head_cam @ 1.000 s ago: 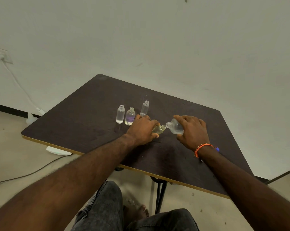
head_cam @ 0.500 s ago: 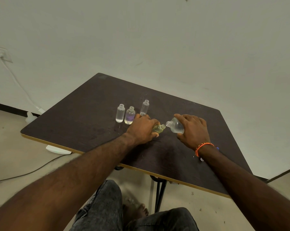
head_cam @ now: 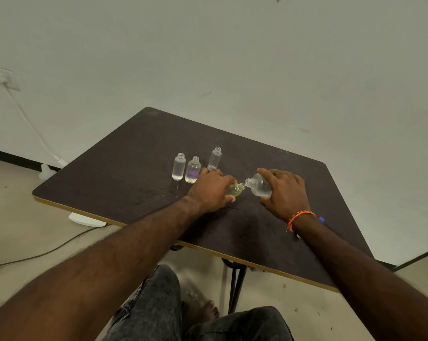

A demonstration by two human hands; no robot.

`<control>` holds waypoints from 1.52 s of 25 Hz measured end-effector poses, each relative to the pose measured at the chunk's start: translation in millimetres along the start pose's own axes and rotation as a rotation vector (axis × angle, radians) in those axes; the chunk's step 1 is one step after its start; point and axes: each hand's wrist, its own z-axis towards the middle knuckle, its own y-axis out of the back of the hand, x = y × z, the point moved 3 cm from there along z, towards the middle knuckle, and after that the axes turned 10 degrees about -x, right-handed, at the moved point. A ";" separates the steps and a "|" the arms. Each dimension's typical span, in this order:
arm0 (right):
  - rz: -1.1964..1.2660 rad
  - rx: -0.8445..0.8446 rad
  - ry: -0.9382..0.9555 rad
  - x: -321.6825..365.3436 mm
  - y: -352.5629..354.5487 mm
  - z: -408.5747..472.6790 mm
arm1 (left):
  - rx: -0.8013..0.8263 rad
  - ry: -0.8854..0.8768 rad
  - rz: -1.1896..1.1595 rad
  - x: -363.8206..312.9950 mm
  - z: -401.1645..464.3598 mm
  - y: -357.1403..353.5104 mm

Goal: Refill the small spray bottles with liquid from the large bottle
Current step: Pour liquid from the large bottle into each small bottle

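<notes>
Pouring: large bottle [head_cam: 261, 187] clear liquid | small bottle [head_cam: 235, 190] yellowish liquid

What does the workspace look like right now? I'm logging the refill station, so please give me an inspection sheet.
Surface: dark table, scuffed, light edge trim.
Job's things: large bottle tilted, neck at the mouth of the yellowish small bottle; three uncapped small bottles stand upright behind the left hand.
Clutter: nothing seen on the table.
Grips: left hand holds the yellowish small bottle; right hand holds the large bottle.
Cables: white cable from the wall socket; dark cable on the floor.
Surroundings: plain wall, pale floor, white object under the table edge.
</notes>
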 end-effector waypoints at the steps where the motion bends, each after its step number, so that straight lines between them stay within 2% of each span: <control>1: 0.003 0.000 -0.003 0.5 -0.3 -0.2 | -0.001 -0.001 0.002 -0.2 0.1 -0.1; 23: 0.007 0.016 0.012 -0.1 -3.4 -0.9 | -0.004 -0.007 0.007 2.6 1.4 -3.5; 26: 0.097 0.045 -0.034 1.4 -5.4 -0.9 | -0.006 0.007 -0.011 3.7 1.3 -4.8; 30: 0.331 0.034 -0.159 6.5 -9.4 -2.3 | -0.033 0.066 -0.069 9.7 -0.2 -3.7; 38: 0.644 -0.081 -0.428 10.1 -19.6 -10.7 | -0.046 0.137 -0.111 21.4 -9.3 0.1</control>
